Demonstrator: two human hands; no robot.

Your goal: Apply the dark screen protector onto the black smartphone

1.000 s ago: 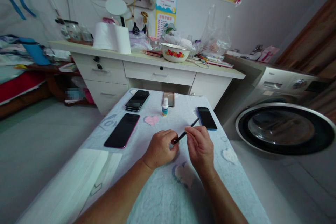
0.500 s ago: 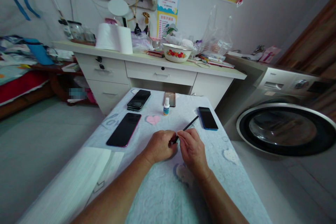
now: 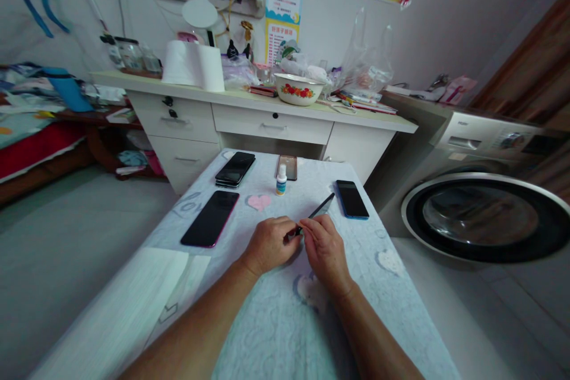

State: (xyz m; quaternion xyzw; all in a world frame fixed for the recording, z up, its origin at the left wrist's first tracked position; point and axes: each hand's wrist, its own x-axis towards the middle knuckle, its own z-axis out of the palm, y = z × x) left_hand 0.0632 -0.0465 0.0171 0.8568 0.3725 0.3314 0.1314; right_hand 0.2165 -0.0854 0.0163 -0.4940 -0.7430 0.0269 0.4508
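Over the cloth-covered table, both hands hold a thin dark phone [image 3: 322, 206], seen nearly edge-on with a strip of its grey face showing. My left hand [image 3: 271, 243] is closed around its near end. The fingers of my right hand [image 3: 326, 254] pinch its edge close beside the left, fingertips partly hidden. A small white spray bottle [image 3: 281, 181] stands upright beyond the hands. Off to the right lies a blue-edged phone [image 3: 351, 199], and to the left a larger phone with a pink edge [image 3: 211, 218].
At the table's far left is a stack of phones [image 3: 236, 168]. A brown-framed phone case [image 3: 288, 167] lies behind the bottle. White paper sheets [image 3: 120, 303] cover the near left. Beyond stands a white desk [image 3: 271, 124]; a washing machine [image 3: 481, 190] is at right.
The phone in my hands has tilted, so a strip of its face now shows instead of only the thin edge. Both hands have shifted very slightly.
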